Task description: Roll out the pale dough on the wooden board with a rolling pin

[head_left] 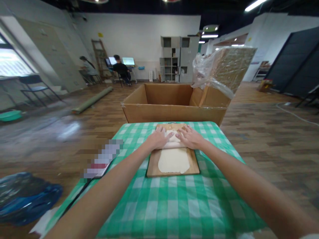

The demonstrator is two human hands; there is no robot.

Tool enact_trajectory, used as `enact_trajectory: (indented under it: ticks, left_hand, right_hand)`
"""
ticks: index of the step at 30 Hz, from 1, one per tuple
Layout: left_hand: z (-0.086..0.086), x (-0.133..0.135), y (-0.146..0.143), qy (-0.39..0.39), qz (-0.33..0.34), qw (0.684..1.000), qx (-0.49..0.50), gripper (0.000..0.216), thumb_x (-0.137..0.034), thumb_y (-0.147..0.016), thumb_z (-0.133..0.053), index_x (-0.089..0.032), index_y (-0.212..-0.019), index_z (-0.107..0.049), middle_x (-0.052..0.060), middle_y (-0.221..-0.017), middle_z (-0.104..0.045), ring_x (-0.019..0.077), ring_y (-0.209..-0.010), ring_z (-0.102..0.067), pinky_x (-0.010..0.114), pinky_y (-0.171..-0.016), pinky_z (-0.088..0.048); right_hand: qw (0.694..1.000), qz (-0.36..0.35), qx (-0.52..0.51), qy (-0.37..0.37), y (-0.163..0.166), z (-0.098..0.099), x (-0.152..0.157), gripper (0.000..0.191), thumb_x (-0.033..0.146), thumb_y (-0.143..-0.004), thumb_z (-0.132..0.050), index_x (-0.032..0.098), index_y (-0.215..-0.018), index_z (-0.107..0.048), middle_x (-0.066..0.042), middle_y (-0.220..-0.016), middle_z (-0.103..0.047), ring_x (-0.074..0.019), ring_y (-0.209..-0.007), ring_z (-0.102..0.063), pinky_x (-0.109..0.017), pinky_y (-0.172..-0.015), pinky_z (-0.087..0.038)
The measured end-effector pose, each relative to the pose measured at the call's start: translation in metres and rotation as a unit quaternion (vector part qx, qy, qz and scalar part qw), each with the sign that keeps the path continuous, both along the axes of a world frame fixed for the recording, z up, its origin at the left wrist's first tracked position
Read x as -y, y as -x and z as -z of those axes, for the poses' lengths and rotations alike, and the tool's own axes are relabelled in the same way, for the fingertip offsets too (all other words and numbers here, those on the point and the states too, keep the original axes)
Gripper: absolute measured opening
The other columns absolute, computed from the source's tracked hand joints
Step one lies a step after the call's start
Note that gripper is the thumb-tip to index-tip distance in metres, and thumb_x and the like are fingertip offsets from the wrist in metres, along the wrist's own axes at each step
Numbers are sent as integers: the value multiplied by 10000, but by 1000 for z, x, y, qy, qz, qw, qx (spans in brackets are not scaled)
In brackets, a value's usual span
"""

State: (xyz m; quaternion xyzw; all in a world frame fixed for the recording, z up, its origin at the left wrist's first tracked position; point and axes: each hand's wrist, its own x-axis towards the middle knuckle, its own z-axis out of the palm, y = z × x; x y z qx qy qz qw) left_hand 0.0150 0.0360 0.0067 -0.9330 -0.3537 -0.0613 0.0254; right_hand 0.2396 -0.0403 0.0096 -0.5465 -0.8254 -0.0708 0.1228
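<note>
A sheet of pale dough (173, 160) lies flattened on a wooden board (153, 164), reaching from near its front edge towards the far end. Across the dough sits a light-coloured rolling pin (174, 145). My left hand (159, 137) rests on the pin's left part, palm down, fingers stretched forward and thumb pointing inward. On the right part, my right hand (190, 136) lies the same way with its fingers spread. Both thumbs come close together above the dough, near the middle. The palms cover the pin's ends.
A green-and-white checked cloth (174, 205) covers the table. At its left edge lies a blurred flat item (103, 161). Beyond the table stands a large open cardboard box (171, 113). A blue plastic bag (30, 199) is on the floor at left. Two people sit far back.
</note>
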Motion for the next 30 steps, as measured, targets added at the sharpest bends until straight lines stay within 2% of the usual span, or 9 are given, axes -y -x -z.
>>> enact_trajectory:
  ticks: [2, 4, 7, 9, 11, 15, 20, 25, 30]
  left_hand:
    - [-1, -4, -1, -16, 18, 998, -52, 455, -314, -1076, -317, -201, -1434, -575, 216, -1262, -636, 375, -1269, -524, 541, -1012, -447]
    - [-2, 5, 2, -30, 23, 997, -70, 477, -312, -1084, -278, -205, -1453, -561, 214, -1287, -622, 381, -1285, -513, 546, -1015, -443]
    - [-3, 36, 9, -35, 11, 999, -29, 490, -418, -1101, -272, -208, -1410, -589, 188, -1345, -614, 368, -1340, -502, 531, -1085, -409]
    - [-3, 63, 13, -33, -31, 999, 14, 557, -526, -1096, -261, -187, -1379, -601, 187, -1393, -607, 363, -1345, -524, 507, -1084, -428]
    - [-3, 91, 16, -27, -78, 995, 47, 619, -598, -1081, -254, -181, -1405, -577, 185, -1453, -591, 358, -1330, -559, 488, -1042, -472]
    - [1, 143, 26, -32, -81, 993, 78, 721, -660, -1047, -327, -179, -1578, -410, 174, -1606, -482, 347, -1416, -517, 473, -1082, -467]
    - [5, 194, 44, -59, -43, 995, 72, 816, -666, -1021, -395, -154, -1648, -295, 186, -1676, -385, 353, -1521, -396, 518, -1214, -331]
    - [4, 218, 56, -67, -16, 997, 47, 814, -640, -1017, -429, -151, -1654, -294, 192, -1657, -415, 354, -1514, -408, 526, -1233, -307]
    - [6, 219, 65, -75, 5, 996, 41, 773, -611, -1044, -401, -171, -1666, -273, 159, -1681, -387, 327, -1552, -358, 509, -1277, -252]
  right_hand:
    - [1000, 3, 0, -3, -1, -2, -1, 409, 396, -1006, -701, 180, -1344, -620, -97, -1343, -634, -260, -1112, -670, -474, -926, -594]
    - [1000, 6, 2, -7, 0, -1, 6, 404, 410, -1020, -677, 189, -1354, -622, -103, -1366, -632, -275, -1151, -660, -494, -962, -579]
    - [1000, 11, 5, -8, 5, 6, 29, 427, 449, -1100, -478, 208, -1427, -608, -143, -1495, -590, -326, -1358, -557, -545, -1127, -464]
    - [1000, 29, -4, -5, 11, 11, 51, 553, 500, -1121, -324, 184, -1521, -539, -154, -1580, -528, -335, -1491, -432, -540, -1214, -361]
    - [998, 53, -24, -4, 18, 14, 76, 697, 588, -1101, -276, 123, -1597, -432, -175, -1634, -456, -340, -1547, -350, -529, -1237, -322]
    - [997, 62, -35, -18, 28, 16, 131, 906, 699, -1045, -324, 13, -1635, -305, -249, -1688, -311, -377, -1573, -284, -531, -1255, -290]
    - [997, 38, -40, -46, 33, 21, 179, 912, 672, -1021, -434, 36, -1654, -268, -242, -1700, -287, -391, -1590, -226, -587, -1283, -224]
    - [997, 23, -51, -52, 32, 21, 204, 879, 632, -1021, -472, 57, -1658, -282, -229, -1696, -307, -392, -1585, -241, -600, -1270, -270]
    - [998, 4, -48, -31, 28, 20, 223, 857, 599, -1030, -472, 80, -1676, -254, -204, -1708, -289, -380, -1585, -253, -588, -1280, -270]
